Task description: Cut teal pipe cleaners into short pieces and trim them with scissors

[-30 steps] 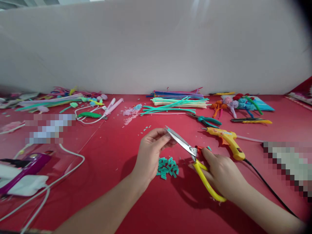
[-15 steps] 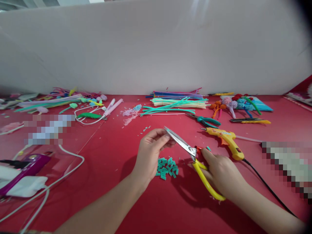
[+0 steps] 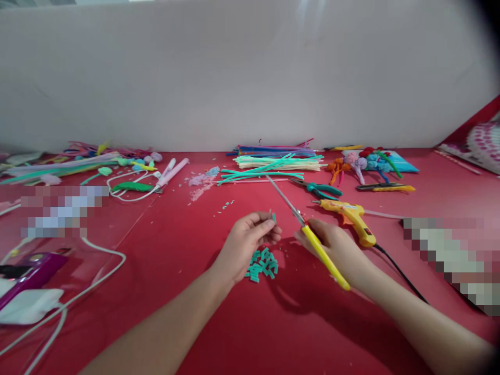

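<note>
Between the thumb and fingertips of my left hand is a short green pipe cleaner piece, standing upright. My right hand is wrapped round yellow-handled scissors. Their blades point away from me and up to the left, seen nearly edge-on, apart from the left hand. On the table below my left hand lies a small pile of cut green pieces, partly covered by that hand.
Green pipe cleaners lie at the back beside cream and blue bundles. To the right are teal-handled pliers, a yellow glue gun and fuzzy figures. White cables and a pink hot iron are on the left.
The scissors have moved away from the left fingertips and turned edge-on, with their tips swung toward the back. The green piece now shows in my left hand. The whole view has shifted slightly.
</note>
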`<control>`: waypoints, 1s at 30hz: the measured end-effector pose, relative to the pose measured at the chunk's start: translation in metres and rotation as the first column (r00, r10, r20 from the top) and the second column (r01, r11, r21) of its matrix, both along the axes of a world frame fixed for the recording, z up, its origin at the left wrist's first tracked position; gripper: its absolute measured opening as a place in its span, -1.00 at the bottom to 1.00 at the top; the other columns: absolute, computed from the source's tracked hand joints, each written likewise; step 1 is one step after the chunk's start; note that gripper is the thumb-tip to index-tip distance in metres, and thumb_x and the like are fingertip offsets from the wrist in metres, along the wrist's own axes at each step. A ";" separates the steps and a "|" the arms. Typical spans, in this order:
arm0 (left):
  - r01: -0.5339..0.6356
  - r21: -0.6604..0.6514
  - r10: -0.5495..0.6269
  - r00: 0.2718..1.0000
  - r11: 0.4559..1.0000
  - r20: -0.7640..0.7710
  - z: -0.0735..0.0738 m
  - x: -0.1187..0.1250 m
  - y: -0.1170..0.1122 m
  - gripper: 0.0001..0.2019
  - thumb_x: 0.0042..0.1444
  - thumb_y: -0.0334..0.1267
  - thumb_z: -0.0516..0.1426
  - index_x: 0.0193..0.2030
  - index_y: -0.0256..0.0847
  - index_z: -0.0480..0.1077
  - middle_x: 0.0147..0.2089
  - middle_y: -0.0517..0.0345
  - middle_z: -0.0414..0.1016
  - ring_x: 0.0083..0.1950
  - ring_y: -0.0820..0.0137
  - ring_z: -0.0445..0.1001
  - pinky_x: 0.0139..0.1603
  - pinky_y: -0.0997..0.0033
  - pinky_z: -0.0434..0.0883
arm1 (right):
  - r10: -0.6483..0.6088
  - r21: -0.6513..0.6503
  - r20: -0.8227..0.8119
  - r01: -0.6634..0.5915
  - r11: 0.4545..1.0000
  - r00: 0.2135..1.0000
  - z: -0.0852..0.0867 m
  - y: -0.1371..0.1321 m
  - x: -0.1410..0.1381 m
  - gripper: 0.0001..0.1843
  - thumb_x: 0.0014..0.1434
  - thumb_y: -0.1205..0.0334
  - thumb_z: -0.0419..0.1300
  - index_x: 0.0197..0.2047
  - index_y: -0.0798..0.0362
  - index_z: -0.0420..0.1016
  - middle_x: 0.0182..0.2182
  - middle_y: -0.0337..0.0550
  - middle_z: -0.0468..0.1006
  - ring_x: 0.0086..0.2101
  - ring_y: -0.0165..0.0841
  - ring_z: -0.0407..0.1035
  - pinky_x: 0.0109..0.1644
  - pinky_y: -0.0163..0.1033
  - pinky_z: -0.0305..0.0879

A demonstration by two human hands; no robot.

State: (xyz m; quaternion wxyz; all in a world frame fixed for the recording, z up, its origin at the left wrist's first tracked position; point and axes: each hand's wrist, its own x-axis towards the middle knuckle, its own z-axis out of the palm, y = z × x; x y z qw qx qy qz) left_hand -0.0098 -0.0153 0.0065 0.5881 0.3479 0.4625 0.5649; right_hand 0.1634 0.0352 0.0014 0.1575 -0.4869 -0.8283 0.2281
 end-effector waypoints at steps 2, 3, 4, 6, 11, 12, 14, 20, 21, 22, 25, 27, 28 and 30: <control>0.110 -0.024 -0.110 0.994 0.994 -0.019 0.000 0.003 -0.001 -0.87 -0.01 -0.28 0.07 -0.35 -0.31 0.32 -0.43 0.10 0.40 -0.44 0.49 0.37 -0.36 0.47 0.30 | -0.023 -0.147 -0.176 -0.003 0.989 0.984 0.002 0.001 -0.004 -0.73 0.04 0.02 -0.05 -0.50 0.05 0.22 -0.71 -0.32 0.26 -0.66 -0.47 0.17 -0.59 -0.38 -0.03; 0.162 -0.038 -0.163 0.986 0.986 -0.035 0.000 0.005 -0.002 -0.86 0.00 -0.27 0.07 -0.35 -0.31 0.32 -0.43 0.10 0.39 -0.44 0.49 0.36 -0.37 0.48 0.29 | -0.034 -0.224 -0.253 -0.024 0.974 0.967 0.003 0.001 -0.005 -0.73 0.05 0.05 -0.05 -0.50 0.06 0.23 -0.74 -0.34 0.23 -0.68 -0.48 0.15 -0.60 -0.38 0.00; 0.209 -0.053 -0.211 0.976 0.977 -0.056 0.001 0.006 -0.002 -0.86 0.00 -0.26 0.06 -0.36 -0.31 0.32 -0.44 0.10 0.39 -0.45 0.49 0.36 -0.38 0.48 0.29 | -0.038 -0.290 -0.323 -0.060 0.955 0.946 0.003 0.001 -0.006 -0.74 0.05 0.06 -0.06 -0.50 0.06 0.24 -0.76 -0.35 0.22 -0.69 -0.49 0.15 -0.60 -0.38 0.02; 0.284 -0.082 -0.292 0.951 0.955 -0.104 0.002 0.008 -0.003 -0.85 0.00 -0.24 0.06 -0.39 -0.31 0.33 -0.44 0.10 0.39 -0.46 0.50 0.35 -0.40 0.49 0.28 | -0.039 -0.379 -0.432 -0.142 0.915 0.901 0.004 0.001 -0.006 -0.74 0.05 0.08 -0.05 -0.53 0.07 0.23 -0.78 -0.36 0.22 -0.70 -0.50 0.16 -0.59 -0.38 0.07; 0.336 -0.080 -0.346 0.921 0.938 -0.179 0.002 0.011 -0.005 -0.83 0.00 -0.23 0.05 -0.41 -0.30 0.36 -0.46 0.10 0.40 -0.47 0.49 0.36 -0.40 0.49 0.28 | -0.045 -0.425 -0.427 -0.157 0.891 0.903 0.011 -0.004 -0.004 -0.70 0.04 0.12 -0.04 -0.64 0.07 0.15 -0.81 -0.38 0.18 -0.74 -0.53 0.12 -0.60 -0.39 0.08; 0.319 -0.073 -0.327 0.925 0.945 -0.193 0.002 0.011 -0.006 -0.83 0.00 -0.22 0.05 -0.40 -0.30 0.36 -0.47 0.10 0.40 -0.47 0.48 0.36 -0.40 0.48 0.28 | -0.043 -0.415 -0.399 -0.139 0.899 0.916 0.014 -0.006 -0.004 -0.71 0.03 0.14 -0.04 -0.64 0.07 0.15 -0.82 -0.39 0.17 -0.74 -0.54 0.11 -0.61 -0.40 0.07; 0.261 -0.061 -0.268 0.934 0.963 -0.238 0.000 0.013 -0.007 -0.84 -0.03 -0.23 0.08 -0.40 -0.28 0.38 -0.47 0.10 0.41 -0.47 0.46 0.37 -0.38 0.46 0.30 | -0.053 -0.393 -0.363 -0.101 0.914 0.930 0.018 -0.009 -0.005 -0.75 0.01 0.19 -0.03 -0.64 0.07 0.17 -0.83 -0.41 0.15 -0.75 -0.55 0.10 -0.63 -0.42 0.03; 0.167 -0.052 -0.175 0.916 0.984 -0.361 -0.003 0.016 -0.007 -0.91 -0.14 -0.28 0.15 -0.51 -0.26 0.38 -0.59 0.17 0.37 -0.56 0.49 0.32 -0.50 0.49 0.26 | -0.046 -0.352 -0.343 -0.082 0.932 0.938 0.015 -0.011 -0.009 -0.77 0.00 0.12 -0.01 -0.57 0.07 0.16 -0.76 -0.41 0.13 -0.72 -0.56 0.06 -0.66 -0.45 -0.04; 0.158 -0.049 -0.165 0.923 0.986 -0.348 -0.003 0.016 -0.006 -0.91 -0.14 -0.28 0.15 -0.52 -0.26 0.38 -0.60 0.18 0.37 -0.57 0.49 0.32 -0.52 0.50 0.26 | -0.024 -0.301 -0.324 -0.079 0.950 0.946 0.013 -0.010 -0.008 -0.75 0.00 0.09 -0.01 -0.57 0.07 0.15 -0.74 -0.40 0.14 -0.70 -0.56 0.06 -0.65 -0.44 -0.05; 0.136 -0.040 -0.141 0.935 0.990 -0.326 -0.002 0.015 -0.006 -0.91 -0.13 -0.28 0.14 -0.52 -0.27 0.38 -0.60 0.18 0.37 -0.57 0.50 0.32 -0.52 0.51 0.26 | -0.001 -0.228 -0.289 -0.068 0.971 0.957 0.011 -0.009 -0.006 -0.73 0.01 0.06 -0.01 -0.57 0.07 0.14 -0.72 -0.38 0.15 -0.69 -0.55 0.06 -0.63 -0.43 -0.06; -0.025 0.008 0.026 0.977 1.000 -0.210 0.001 0.009 -0.003 -0.92 -0.13 -0.30 0.14 -0.47 -0.28 0.38 -0.57 0.17 0.40 -0.54 0.50 0.35 -0.48 0.51 0.28 | 0.049 0.034 -0.088 -0.046 0.998 0.995 0.006 -0.007 0.002 -0.70 -0.02 -0.01 0.02 -0.53 0.05 0.11 -0.68 -0.36 0.20 -0.64 -0.52 0.10 -0.59 -0.41 -0.10; -0.142 0.044 0.146 0.981 0.989 -0.128 0.003 0.005 -0.002 -0.91 -0.13 -0.31 0.15 -0.45 -0.28 0.38 -0.54 0.17 0.41 -0.50 0.49 0.37 -0.42 0.49 0.31 | 0.046 0.144 0.066 -0.055 0.988 0.997 0.002 -0.009 0.006 -0.70 -0.02 -0.04 0.02 -0.48 0.03 0.11 -0.69 -0.35 0.23 -0.64 -0.47 0.15 -0.58 -0.38 -0.13; -0.182 0.059 0.187 0.978 0.982 -0.092 0.004 0.003 -0.001 -0.92 -0.14 -0.32 0.16 -0.45 -0.28 0.38 -0.52 0.17 0.42 -0.48 0.48 0.38 -0.40 0.48 0.32 | 0.044 0.177 0.129 -0.067 0.982 0.991 0.000 -0.011 0.008 -0.69 -0.01 -0.06 0.00 -0.46 0.03 0.12 -0.69 -0.33 0.26 -0.64 -0.45 0.18 -0.58 -0.37 -0.14; -0.227 0.088 0.231 0.972 0.970 -0.039 0.005 0.000 -0.001 -0.93 -0.14 -0.34 0.16 -0.47 -0.28 0.37 -0.50 0.17 0.42 -0.46 0.48 0.39 -0.37 0.47 0.33 | 0.046 0.227 0.225 -0.098 0.969 0.973 -0.005 -0.015 0.009 -0.67 0.02 -0.09 -0.05 -0.44 0.03 0.13 -0.68 -0.28 0.32 -0.64 -0.41 0.23 -0.58 -0.35 -0.16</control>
